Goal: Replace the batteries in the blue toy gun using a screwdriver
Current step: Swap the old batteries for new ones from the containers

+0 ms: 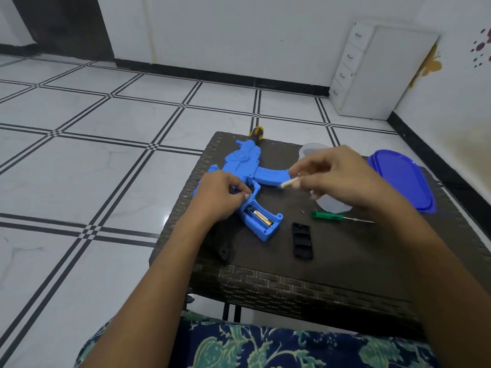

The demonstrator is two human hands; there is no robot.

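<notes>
The blue toy gun (247,166) lies flat on a dark woven table (332,261). Its grip's battery compartment (261,217) is uncovered, with one gold battery inside. My left hand (220,195) pinches the gun just above the grip, near the trigger guard. My right hand (332,176) hovers over the magazine and pinches a pale battery (289,183) between thumb and fingers. The black compartment cover (302,240) lies on the table to the right of the grip. A green-handled screwdriver (332,215) rests beside it, tip pointing right, and a tiny screw (303,211) lies near its handle.
A clear plastic container (332,203) sits partly under my right hand, with its blue lid (401,179) to the right. A yellow-black screwdriver handle (256,132) pokes out behind the gun. A white drawer unit (372,73) stands by the wall. Tiled floor surrounds the table.
</notes>
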